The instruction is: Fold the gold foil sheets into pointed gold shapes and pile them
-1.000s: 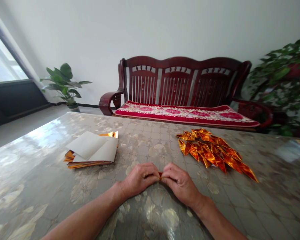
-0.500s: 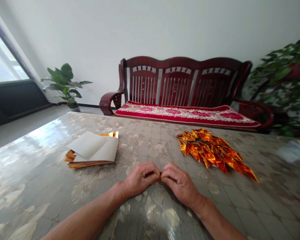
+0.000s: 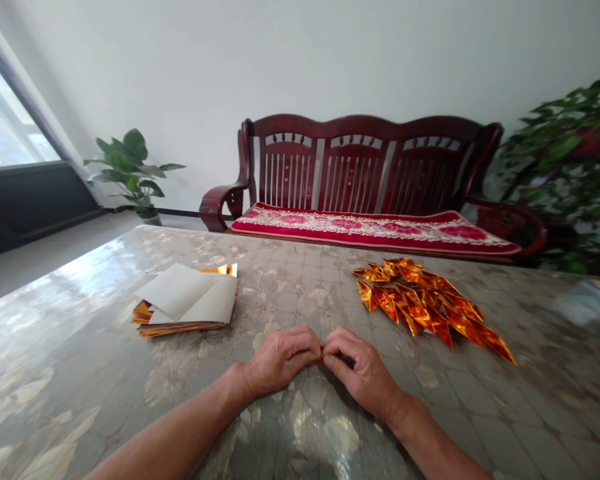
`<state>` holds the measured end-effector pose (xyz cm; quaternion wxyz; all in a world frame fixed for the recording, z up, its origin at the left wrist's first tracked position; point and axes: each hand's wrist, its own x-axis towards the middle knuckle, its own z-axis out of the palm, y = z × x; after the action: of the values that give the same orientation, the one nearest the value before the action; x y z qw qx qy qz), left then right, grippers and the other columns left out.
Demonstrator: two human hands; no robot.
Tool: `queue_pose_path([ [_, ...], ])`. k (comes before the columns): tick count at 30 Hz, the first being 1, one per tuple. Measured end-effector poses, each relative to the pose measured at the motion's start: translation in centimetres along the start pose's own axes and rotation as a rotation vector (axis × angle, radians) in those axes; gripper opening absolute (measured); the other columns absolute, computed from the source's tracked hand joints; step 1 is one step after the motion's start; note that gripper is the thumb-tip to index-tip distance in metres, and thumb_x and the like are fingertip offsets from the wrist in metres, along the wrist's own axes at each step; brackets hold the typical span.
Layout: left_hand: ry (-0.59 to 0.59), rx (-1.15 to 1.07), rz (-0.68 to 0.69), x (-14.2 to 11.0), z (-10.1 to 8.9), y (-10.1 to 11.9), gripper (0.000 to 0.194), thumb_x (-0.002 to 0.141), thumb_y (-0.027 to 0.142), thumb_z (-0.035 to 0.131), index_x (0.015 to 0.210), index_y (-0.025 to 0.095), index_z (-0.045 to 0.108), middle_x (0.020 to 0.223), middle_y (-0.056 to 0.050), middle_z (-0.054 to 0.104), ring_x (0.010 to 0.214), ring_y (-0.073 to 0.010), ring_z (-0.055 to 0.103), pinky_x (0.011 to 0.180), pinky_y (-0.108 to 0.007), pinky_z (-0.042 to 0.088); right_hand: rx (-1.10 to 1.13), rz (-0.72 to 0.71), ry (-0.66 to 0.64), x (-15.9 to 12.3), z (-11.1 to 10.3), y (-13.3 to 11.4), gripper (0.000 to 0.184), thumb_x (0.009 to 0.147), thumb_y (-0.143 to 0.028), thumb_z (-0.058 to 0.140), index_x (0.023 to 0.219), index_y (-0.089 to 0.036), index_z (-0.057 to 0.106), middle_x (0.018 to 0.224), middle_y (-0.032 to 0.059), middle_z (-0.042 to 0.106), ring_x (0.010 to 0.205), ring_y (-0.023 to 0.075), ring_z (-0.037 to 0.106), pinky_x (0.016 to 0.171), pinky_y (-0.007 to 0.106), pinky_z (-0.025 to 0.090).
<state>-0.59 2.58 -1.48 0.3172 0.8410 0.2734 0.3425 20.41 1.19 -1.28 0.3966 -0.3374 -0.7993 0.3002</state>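
Between my hands, just above or on the table, is a small piece of orange foil paper (image 3: 321,355), mostly covered by fingers. My left hand (image 3: 286,357) pinches its left end with thumb and fingertips. From the other side, my right hand (image 3: 360,367) grips its right end, thumb below the curled fingers. To the left lies a stack of foil paper sheets (image 3: 184,297), white backs up, with orange and gold edges showing. On the right, several folded orange foil paper ingots (image 3: 425,300) are spread in a pointed, overlapping group.
The table (image 3: 130,393) has a glossy, patterned cover. A clear plastic packet (image 3: 587,301) lies near its right edge. Behind it stands a dark red wooden bench (image 3: 353,167) with a floral cushion (image 3: 375,228). Potted plants (image 3: 130,170) stand at both sides.
My fingers have closed in slightly over the foil paper, so less of it shows. Both hands keep nearly the same place. The stack and the folded pieces lie as before.
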Motion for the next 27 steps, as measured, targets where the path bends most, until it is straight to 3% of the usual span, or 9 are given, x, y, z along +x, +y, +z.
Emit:
queue_pose_path([
  [8,-0.052,0.087,0.013,0.0,-0.1,0.3,0.025,0.100,0.026,0.045,0.086,0.018,0.065,0.094,-0.005,0.065,0.088,-0.0133,0.062,0.081,-0.022,0.048,-0.057,-0.015,0.012,-0.1,0.1,-0.1,0.015,0.091,-0.015,0.055,0.077,-0.021,0.059,0.079,0.0018,0.060,0.078,0.0149,0.058,0.072,0.026,0.046],
  [21,0.007,0.065,0.002,0.1,0.5,0.3,0.022,0.098,0.022,0.048,0.081,0.017,0.062,0.087,-0.005,0.063,0.085,-0.0142,0.060,0.079,-0.023,0.047,-0.214,-0.064,0.025,-0.1,0.3,-0.4,0.016,0.090,-0.012,0.051,0.078,-0.022,0.057,0.080,0.0025,0.058,0.076,0.0154,0.056,0.069,0.026,0.046],
  [27,0.097,0.030,-0.046,0.1,1.1,-0.3,0.017,0.093,0.016,0.054,0.080,0.017,0.064,0.083,-0.003,0.062,0.080,-0.0134,0.060,0.076,-0.023,0.047,-0.248,-0.062,0.063,-0.1,0.5,-0.4,0.018,0.090,-0.012,0.051,0.078,-0.022,0.059,0.078,0.0025,0.058,0.074,0.0155,0.056,0.067,0.026,0.047],
])
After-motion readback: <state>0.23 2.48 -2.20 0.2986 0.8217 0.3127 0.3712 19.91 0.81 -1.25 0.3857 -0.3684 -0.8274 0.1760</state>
